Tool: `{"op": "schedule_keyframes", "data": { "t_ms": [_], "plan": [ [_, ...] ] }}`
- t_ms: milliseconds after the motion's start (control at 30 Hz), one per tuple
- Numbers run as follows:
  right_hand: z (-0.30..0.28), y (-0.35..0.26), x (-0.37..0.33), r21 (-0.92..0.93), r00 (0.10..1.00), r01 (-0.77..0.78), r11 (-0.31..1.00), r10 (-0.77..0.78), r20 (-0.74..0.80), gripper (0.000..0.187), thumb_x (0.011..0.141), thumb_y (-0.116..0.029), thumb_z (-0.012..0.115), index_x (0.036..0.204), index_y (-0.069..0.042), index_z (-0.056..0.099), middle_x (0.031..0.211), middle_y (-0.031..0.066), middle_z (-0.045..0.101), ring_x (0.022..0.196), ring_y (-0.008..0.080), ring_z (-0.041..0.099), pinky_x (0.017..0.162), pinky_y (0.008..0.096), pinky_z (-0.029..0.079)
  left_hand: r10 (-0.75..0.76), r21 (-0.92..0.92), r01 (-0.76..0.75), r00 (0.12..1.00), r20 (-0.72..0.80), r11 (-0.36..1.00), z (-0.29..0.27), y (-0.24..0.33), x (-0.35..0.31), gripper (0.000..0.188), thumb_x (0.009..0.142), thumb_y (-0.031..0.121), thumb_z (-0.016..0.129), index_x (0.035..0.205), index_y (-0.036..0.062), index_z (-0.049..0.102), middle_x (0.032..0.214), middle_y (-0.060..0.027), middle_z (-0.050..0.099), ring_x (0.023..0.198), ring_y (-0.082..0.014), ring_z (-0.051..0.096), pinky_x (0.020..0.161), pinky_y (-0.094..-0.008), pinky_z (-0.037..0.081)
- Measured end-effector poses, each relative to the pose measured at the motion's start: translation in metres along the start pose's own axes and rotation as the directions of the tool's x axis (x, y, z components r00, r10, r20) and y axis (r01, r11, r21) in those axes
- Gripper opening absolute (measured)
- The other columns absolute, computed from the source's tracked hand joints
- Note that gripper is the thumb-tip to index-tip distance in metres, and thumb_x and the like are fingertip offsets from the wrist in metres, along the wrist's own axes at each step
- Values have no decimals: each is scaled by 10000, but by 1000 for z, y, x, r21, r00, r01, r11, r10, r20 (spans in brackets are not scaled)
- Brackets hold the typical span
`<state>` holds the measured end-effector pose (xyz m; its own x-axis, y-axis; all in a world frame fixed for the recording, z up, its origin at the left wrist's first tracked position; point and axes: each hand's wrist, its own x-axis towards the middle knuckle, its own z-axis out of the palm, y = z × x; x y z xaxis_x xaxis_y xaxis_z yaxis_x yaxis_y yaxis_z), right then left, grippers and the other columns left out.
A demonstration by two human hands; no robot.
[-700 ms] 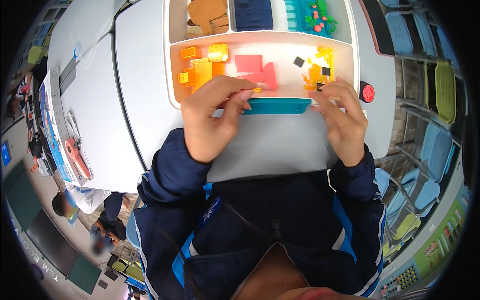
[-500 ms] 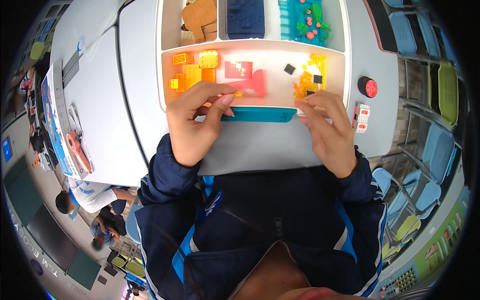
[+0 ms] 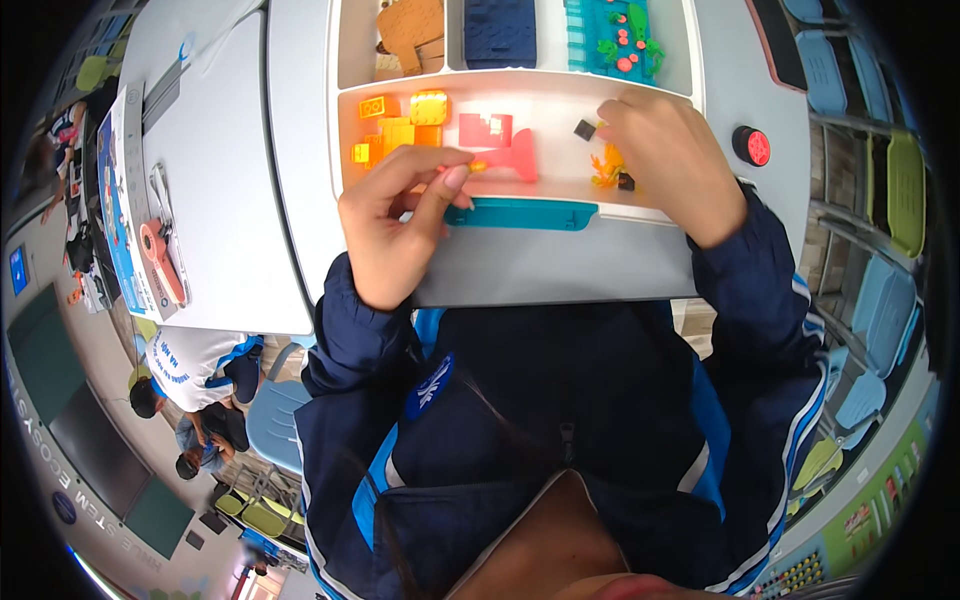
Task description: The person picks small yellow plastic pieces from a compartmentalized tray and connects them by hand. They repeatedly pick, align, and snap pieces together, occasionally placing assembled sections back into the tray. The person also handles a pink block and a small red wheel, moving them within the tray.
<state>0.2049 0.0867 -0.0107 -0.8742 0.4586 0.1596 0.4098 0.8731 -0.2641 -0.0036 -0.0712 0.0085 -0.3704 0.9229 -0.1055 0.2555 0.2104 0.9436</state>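
My left hand [image 3: 395, 225] is closed in a pinch on a small yellow toy brick [image 3: 478, 166], just above the near wall of a white divided tray [image 3: 450, 82]. Over the right part of the front compartment is my right hand [image 3: 668, 158], its fingers bent together; whatever they hold is hidden. Close by lie a black square piece [image 3: 584, 129] and some yellow-orange flame-shaped pieces [image 3: 606, 168]. Pink pieces [image 3: 520, 157] rest mid-compartment, and yellow bricks [image 3: 398, 132] sit at its left. A teal strip [image 3: 530, 214] runs along the tray's front edge.
The tray's far compartments hold brown pieces [image 3: 412, 35], a dark blue block [image 3: 500, 33] and a teal piece with green and pink bits [image 3: 610, 45]. A red-and-black round object [image 3: 751, 146] stands right of it. Pink-handled tool [image 3: 160, 262] lies far left. Other people sit behind.
My right hand has left the tray's front edge and reached forward into the compartment, over the yellow pieces. My left hand keeps its pinch on the small yellow brick.
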Motion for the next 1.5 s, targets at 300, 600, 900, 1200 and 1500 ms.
{"op": "schedule_keyframes", "data": {
  "t_ms": [300, 600, 900, 1200, 1500],
  "plan": [
    [21, 5, 12, -25, 981, -130, 991, 133, 141, 115, 811, -47, 588, 858, 27, 662, 844, 200, 648, 777, 347, 631, 708, 390, 510, 126, -73, -130, 991, -52, 989, 4, -15, 8, 149, 897, 58, 643, 1020, -22, 675, 826, -87, 703, 706, -114, 675, 530, -192, 507],
    [-43, -78, -67, 898, 886, -133, 420, 457, -82, 137, 821, 0, 686, 953, 34, 693, 921, 82, 705, 867, 128, 660, 776, 249, 512, 229, -452, -216, 973, -27, 865, 28, 4, -47, 164, 874, -20, 642, 1030, -72, 640, 949, -151, 676, 789, -184, 664, 698, -287, 559],
    [-32, -114, -102, 850, 846, 112, 514, 400, -353, 105, 811, 72, 664, 910, 49, 690, 897, 149, 698, 824, 202, 679, 730, 264, 539, 265, -552, -218, 964, 5, 805, 62, 35, -94, 125, 851, -98, 623, 959, -58, 672, 937, -130, 649, 762, -165, 656, 682, -252, 554],
    [-25, -115, -98, 795, 834, -18, 606, 448, -323, 241, 767, 198, 529, 868, 47, 687, 851, 144, 705, 748, 199, 689, 682, 269, 552, 428, -165, -441, 897, -107, 882, 72, 25, -86, 246, 770, -200, 544, 900, -39, 676, 855, -124, 656, 709, -166, 653, 655, -248, 534],
    [-4, -85, -71, 754, 849, -284, 592, 521, -89, 266, 688, 193, 553, 834, 7, 675, 814, 109, 706, 713, 218, 699, 656, 279, 555, 248, -177, -261, 965, -89, 949, 83, -3, -50, 350, 689, -253, 490, 889, -33, 675, 835, -112, 644, 677, -143, 639, 621, -236, 522]
  ]
}}
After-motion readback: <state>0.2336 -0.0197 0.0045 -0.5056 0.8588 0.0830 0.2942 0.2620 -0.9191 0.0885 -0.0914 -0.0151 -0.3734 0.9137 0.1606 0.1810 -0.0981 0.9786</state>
